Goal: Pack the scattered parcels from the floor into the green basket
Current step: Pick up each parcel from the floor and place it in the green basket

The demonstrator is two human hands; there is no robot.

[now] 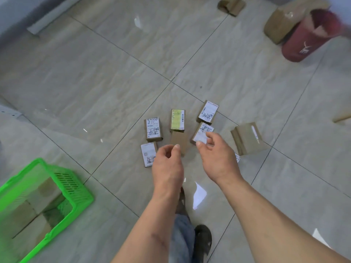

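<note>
Both bare arms reach forward over a cluster of small brown cardboard parcels (154,129) on the grey tiled floor (95,76): the left hand (167,164) and right hand (216,154) hang with fingers loosely curled, holding nothing. The parcels lie flat, labels up, long axes mostly pointing away, with open tile all around. The green plastic basket (76,188), already holding boxes, sits at lower left, well apart.

Both hands reach over a cluster of small labelled parcels on the tiled floor (114,73). The left hand (167,168), fingers loosely curled, holds nothing above a plain brown parcel (178,143). The right hand (218,158) hovers over a white-labelled parcel (202,132). The green basket (76,186), with brown boxes inside, sits near the lower left edge.
</note>
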